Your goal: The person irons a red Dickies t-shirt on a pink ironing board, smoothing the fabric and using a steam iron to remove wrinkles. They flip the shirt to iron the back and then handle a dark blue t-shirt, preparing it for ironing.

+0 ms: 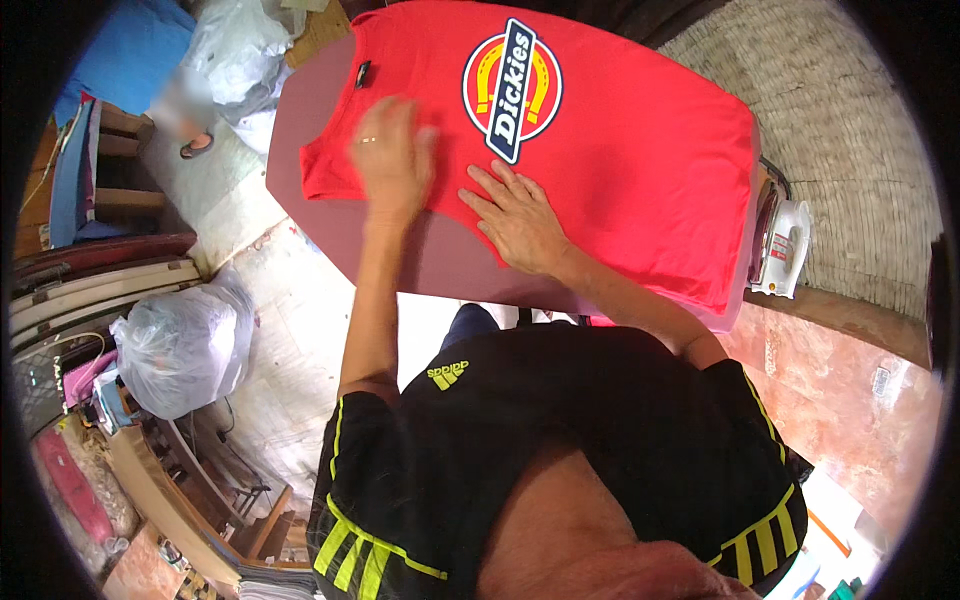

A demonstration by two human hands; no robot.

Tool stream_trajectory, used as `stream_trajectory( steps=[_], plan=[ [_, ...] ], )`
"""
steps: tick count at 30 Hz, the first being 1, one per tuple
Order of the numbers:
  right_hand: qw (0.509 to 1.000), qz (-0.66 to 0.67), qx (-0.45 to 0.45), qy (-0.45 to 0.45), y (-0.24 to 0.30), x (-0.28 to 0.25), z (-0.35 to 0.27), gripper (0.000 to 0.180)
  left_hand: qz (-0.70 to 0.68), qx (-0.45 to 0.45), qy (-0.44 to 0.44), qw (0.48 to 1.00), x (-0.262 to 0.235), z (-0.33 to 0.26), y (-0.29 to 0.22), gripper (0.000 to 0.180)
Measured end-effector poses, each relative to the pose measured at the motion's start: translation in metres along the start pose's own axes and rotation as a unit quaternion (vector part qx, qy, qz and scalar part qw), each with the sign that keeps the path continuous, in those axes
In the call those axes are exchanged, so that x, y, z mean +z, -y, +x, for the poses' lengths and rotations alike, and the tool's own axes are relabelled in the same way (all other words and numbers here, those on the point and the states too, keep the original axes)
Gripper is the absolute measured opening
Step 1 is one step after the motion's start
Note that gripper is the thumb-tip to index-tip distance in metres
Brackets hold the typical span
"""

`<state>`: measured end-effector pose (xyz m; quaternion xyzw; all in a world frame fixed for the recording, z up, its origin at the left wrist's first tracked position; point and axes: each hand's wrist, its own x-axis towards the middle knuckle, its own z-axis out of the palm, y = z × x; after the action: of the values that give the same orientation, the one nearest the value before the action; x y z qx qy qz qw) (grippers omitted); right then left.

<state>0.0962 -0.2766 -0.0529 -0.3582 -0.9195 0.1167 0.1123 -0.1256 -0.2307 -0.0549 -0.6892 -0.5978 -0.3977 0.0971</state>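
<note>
A red sleeveless shirt [620, 200] lies spread over a mauve ironing board [440, 265], its neckline toward the left. A round emblem in white, yellow and dark blue is printed on it near the far side. My right hand [518, 222] rests on the shirt below the emblem, palm down, fingers apart. Over the shirt's shoulder area, near the neckline, is my left hand [392, 165], slightly blurred. Its thumb stands away from the loosely bent fingers, and nothing shows in its grasp. Whether it touches the cloth is unclear.
A white iron [785, 250] stands at the board's right end, beside a woven mat surface [830, 140]. On the left, a stuffed plastic bag [190, 345] sits by stacked boards. Another person's foot [196, 145] is at the far left, near more plastic bags [240, 55].
</note>
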Motion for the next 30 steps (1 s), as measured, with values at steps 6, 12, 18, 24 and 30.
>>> stream_trajectory(
  steps=[6, 12, 18, 24, 30],
  plan=[
    [0.99, 0.13, 0.005, -0.059, -0.048, -0.018, -0.035, 0.043, 0.172, -0.017, 0.192, 0.966, 0.037, 0.016, -0.026, 0.068],
    [0.96, -0.126, 0.188, -0.163, -0.139, -0.056, -0.085, 0.057, 0.116, 0.086, 0.22, 0.965, 0.056, 0.003, -0.084, 0.082],
    [0.916, -0.198, 0.304, -0.174, -0.261, -0.086, -0.166, 0.07, 0.078, 0.143, 0.241, 0.957, 0.064, -0.002, -0.102, 0.083],
    [0.887, -0.247, 0.33, -0.21, -0.24, -0.079, -0.213, 0.061, -0.034, 0.293, 0.328, 0.898, 0.093, -0.021, -0.229, 0.083],
    [0.922, -0.173, 0.314, -0.148, -0.159, -0.078, -0.305, 0.062, -0.134, 0.377, 0.401, 0.824, 0.103, -0.064, -0.32, 0.084]
  ],
)
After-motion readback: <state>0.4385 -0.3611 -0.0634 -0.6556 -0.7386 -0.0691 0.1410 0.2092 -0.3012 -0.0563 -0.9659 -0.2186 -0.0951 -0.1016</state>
